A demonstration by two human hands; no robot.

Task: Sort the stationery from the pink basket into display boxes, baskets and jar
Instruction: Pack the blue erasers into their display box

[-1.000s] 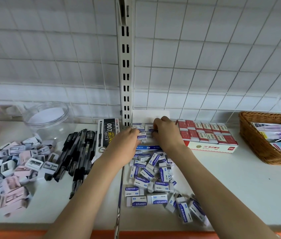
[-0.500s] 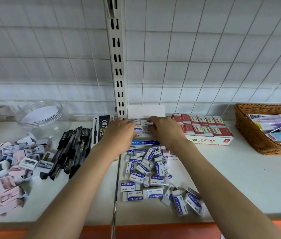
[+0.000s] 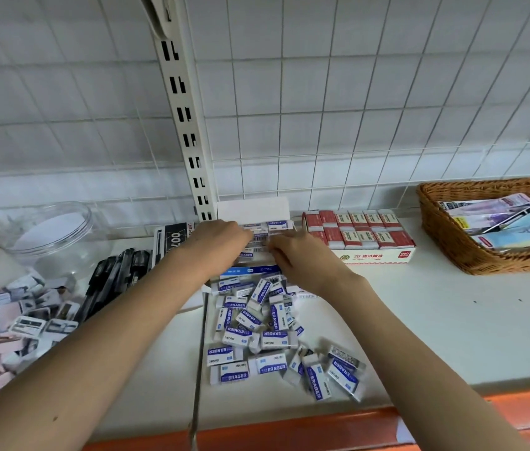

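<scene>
A white and blue display box (image 3: 252, 208) stands against the back wall with blue-and-white erasers (image 3: 278, 224) lined up inside. Both my hands reach into it. My left hand (image 3: 221, 237) lies on the left side of the rows, fingers bent down onto the erasers. My right hand (image 3: 293, 250) pinches an eraser (image 3: 258, 247) in the middle of the box. A loose heap of the same erasers (image 3: 257, 323) lies on the shelf in front of the box, under my forearms.
A red eraser box (image 3: 374, 255) sits right of the display box, a wicker basket (image 3: 446, 232) with packets at far right. Left: black pens (image 3: 110, 281), a black pen box (image 3: 172, 239), a clear jar (image 3: 55, 232), and a pile of sharpeners (image 3: 12, 323). The orange shelf edge (image 3: 289, 428) runs in front.
The view has tilted and shifted slightly. Both hands stay in the display box, the right hand having slid a little down toward the box's middle.
</scene>
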